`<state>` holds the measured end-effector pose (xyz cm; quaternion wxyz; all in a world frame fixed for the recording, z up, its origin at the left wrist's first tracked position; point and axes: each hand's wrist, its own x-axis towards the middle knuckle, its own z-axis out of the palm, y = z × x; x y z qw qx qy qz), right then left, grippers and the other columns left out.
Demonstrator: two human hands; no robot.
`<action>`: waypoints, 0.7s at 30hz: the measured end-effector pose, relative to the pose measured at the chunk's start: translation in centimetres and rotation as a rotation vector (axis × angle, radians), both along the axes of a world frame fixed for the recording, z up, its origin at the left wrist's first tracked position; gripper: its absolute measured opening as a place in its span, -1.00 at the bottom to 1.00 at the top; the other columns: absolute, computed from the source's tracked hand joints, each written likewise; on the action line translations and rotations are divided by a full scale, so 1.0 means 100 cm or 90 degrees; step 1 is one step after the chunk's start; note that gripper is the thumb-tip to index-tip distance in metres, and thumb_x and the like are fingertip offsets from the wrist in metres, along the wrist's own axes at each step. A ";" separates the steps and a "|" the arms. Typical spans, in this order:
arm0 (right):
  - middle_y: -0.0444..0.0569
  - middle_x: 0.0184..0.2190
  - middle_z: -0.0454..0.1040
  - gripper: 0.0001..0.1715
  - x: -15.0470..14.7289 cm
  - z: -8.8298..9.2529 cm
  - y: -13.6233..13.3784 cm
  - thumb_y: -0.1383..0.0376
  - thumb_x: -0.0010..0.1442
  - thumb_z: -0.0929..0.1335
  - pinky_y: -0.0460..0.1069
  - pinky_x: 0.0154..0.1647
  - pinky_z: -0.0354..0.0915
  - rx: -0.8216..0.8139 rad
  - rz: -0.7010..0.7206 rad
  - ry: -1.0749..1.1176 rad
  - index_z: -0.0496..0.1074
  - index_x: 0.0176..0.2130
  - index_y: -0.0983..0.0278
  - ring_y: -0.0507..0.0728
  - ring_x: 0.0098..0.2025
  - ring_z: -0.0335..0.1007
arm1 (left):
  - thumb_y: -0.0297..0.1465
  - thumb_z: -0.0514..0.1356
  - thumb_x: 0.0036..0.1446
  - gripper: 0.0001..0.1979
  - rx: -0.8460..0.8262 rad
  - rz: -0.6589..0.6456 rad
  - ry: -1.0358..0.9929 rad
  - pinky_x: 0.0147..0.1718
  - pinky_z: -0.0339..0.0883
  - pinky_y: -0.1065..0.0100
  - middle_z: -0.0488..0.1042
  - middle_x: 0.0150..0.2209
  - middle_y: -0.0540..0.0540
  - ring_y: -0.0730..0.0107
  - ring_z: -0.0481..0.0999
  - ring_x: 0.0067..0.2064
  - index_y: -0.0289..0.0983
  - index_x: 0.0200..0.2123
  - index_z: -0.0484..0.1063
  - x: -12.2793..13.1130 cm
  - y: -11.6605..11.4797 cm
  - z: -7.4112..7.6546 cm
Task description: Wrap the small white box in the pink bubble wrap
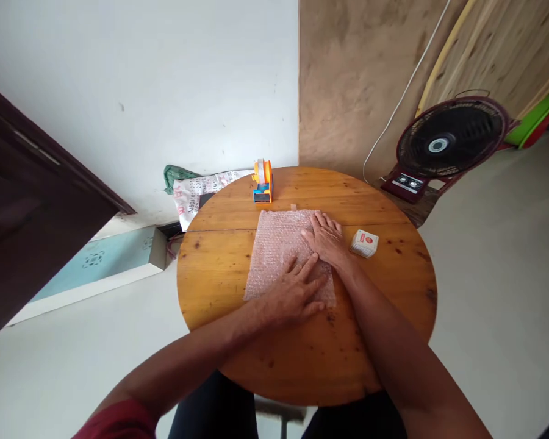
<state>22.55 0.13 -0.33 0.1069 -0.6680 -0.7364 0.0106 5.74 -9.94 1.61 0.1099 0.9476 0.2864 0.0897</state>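
A pinkish sheet of bubble wrap point(274, 247) lies flat on the round wooden table point(219, 274). My left hand point(295, 292) rests palm down on the sheet's near right corner, fingers stretched out. My right hand point(327, 238) lies flat on the sheet's right edge, fingers spread and pointing away from me. A small white box with a red mark point(364, 243) sits just right of my right hand, apart from it. An orange and blue tape dispenser point(263, 182) stands at the table's far edge, beyond the sheet.
A dark red floor fan point(448, 143) stands at the back right by a plywood wall. A printed white sack point(196, 192) and a green bag lie behind the table on the left. A dark door point(32, 201) is at the left.
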 end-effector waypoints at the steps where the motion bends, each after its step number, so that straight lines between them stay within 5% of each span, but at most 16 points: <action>1: 0.15 0.41 0.05 -0.28 0.001 0.001 0.000 0.07 0.38 0.11 0.23 0.36 -0.07 -0.002 0.003 -0.002 0.14 0.35 0.43 0.33 0.42 -0.05 | -0.06 0.02 0.33 -0.38 -0.009 -0.006 -0.006 0.36 -0.22 -0.20 -0.01 0.41 -0.39 -0.09 -0.09 0.45 -0.28 0.32 0.20 -0.002 0.000 0.000; 6: 0.16 0.41 0.07 -0.31 0.000 0.005 -0.001 0.11 0.40 0.09 0.23 0.35 -0.06 -0.006 0.003 -0.007 0.15 0.34 0.44 0.33 0.41 -0.03 | -0.05 -0.02 0.34 -0.46 -0.035 -0.040 -0.047 0.38 -0.18 -0.10 0.21 0.35 -0.26 0.01 0.10 0.40 -0.24 0.21 0.36 -0.011 0.003 0.008; 9: 0.15 0.39 0.11 -0.35 -0.001 0.007 -0.001 0.13 0.40 0.09 0.23 0.32 -0.01 -0.004 -0.002 -0.007 0.20 0.32 0.41 0.33 0.39 0.01 | -0.22 -0.06 0.39 -0.60 -0.007 0.029 -0.089 0.37 -0.10 0.04 0.43 0.20 -0.15 0.19 0.28 0.30 -0.22 0.05 0.49 -0.015 0.011 0.009; 13: 0.13 0.37 0.17 -0.39 -0.001 0.009 -0.001 0.14 0.41 0.09 0.22 0.30 0.01 0.008 -0.004 0.000 0.25 0.28 0.37 0.32 0.37 0.05 | -0.15 0.09 0.29 -0.52 0.021 0.203 -0.048 0.32 -0.07 -0.14 0.30 0.29 -0.27 -0.09 0.16 0.35 -0.28 0.16 0.41 -0.022 0.027 -0.001; 16: 0.13 0.36 0.18 -0.41 -0.001 0.009 -0.002 0.15 0.42 0.09 0.22 0.30 0.01 0.016 0.002 0.007 0.25 0.28 0.36 0.31 0.37 0.06 | 0.02 0.17 0.18 -0.32 0.018 0.213 -0.029 0.31 -0.12 -0.22 0.22 0.33 -0.31 -0.18 0.11 0.37 -0.28 0.22 0.34 -0.026 0.035 -0.007; 21: 0.14 0.36 0.19 -0.42 0.000 0.007 -0.003 0.15 0.40 0.13 0.23 0.29 0.03 0.030 0.002 0.019 0.26 0.27 0.37 0.33 0.36 0.08 | 0.06 0.18 0.14 -0.30 0.018 0.208 -0.035 0.33 -0.17 -0.21 0.27 0.30 -0.28 -0.14 0.14 0.36 -0.27 0.20 0.36 -0.027 0.038 -0.007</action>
